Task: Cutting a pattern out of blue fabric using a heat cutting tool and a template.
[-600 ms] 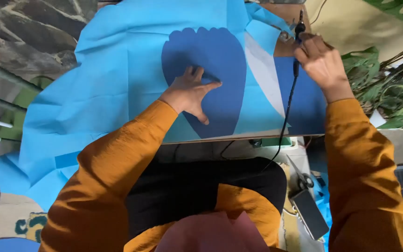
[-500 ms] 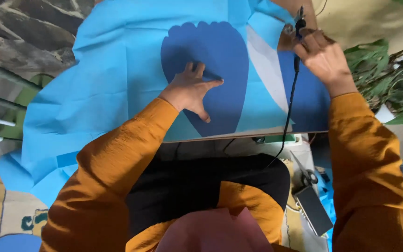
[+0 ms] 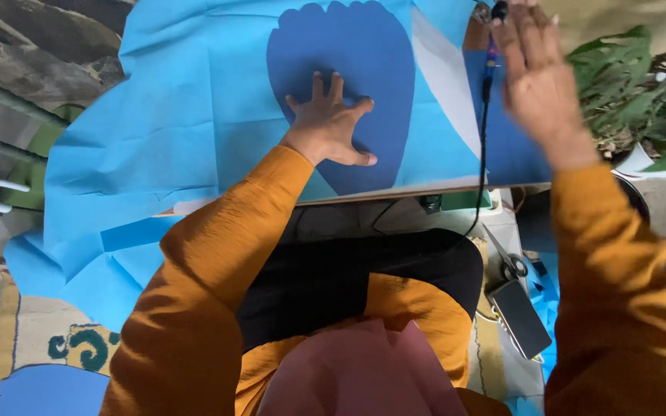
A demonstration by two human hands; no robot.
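Nearest the person, a dark rectangular phone-like slab (image 3: 519, 317) and a pair of scissors (image 3: 509, 264) lie below the worktop's pale front edge (image 3: 395, 192), and a thin black cable (image 3: 481, 146) runs up from there across the light blue sheet of thin fabric (image 3: 163, 131) that drapes the worktop. Farther in, the left hand (image 3: 331, 123) lies flat, fingers spread, pressing on the dark blue rounded cut-out piece (image 3: 348, 54) laid on that sheet, gripping nothing. Beyond it the right hand (image 3: 537, 73) hovers open and empty, blurred, beside the cable's small dark tool end (image 3: 496, 11), with green potted leaves (image 3: 641, 100) just past it.
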